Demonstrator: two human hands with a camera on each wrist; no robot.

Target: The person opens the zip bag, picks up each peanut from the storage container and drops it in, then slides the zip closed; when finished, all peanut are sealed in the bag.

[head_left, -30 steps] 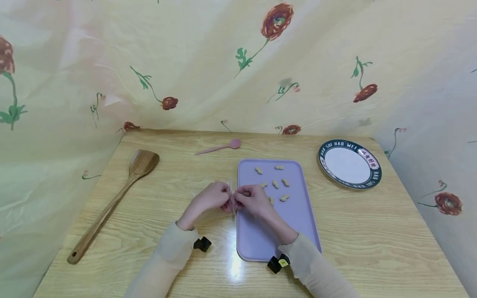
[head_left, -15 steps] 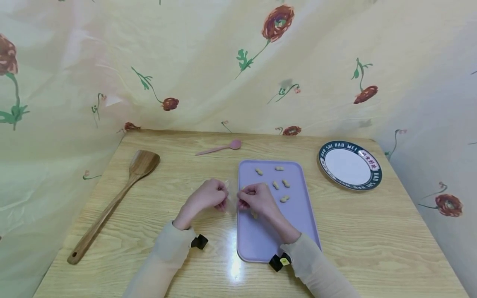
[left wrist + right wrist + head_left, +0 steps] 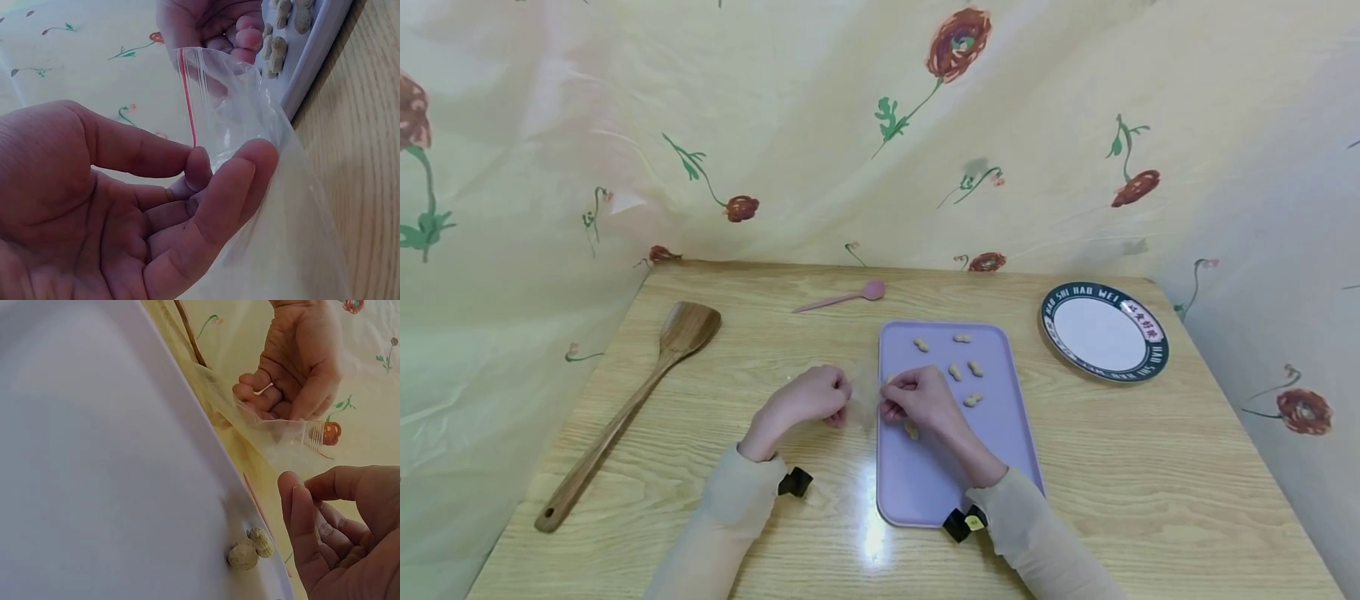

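Here we are in what looks like a makeshift booth, flowered sheeting (image 3: 835, 100) walling three sides of a wood-grain tabletop (image 3: 1120, 483)! Spatula (image 3: 634, 402), spoon (image 3: 872, 290), tray (image 3: 913, 492) and plate (image 3: 1101, 333) lend kitchen flavour; home or studio, I can't tell.

In front of me I see a pale yellow sheet (image 3: 820, 100) with red flowers (image 3: 958, 46) and green leaves (image 3: 889, 119). It goes up on both sides too. My table (image 3: 1150, 483) is light wood, with a bright white shine (image 3: 873, 537) near me.
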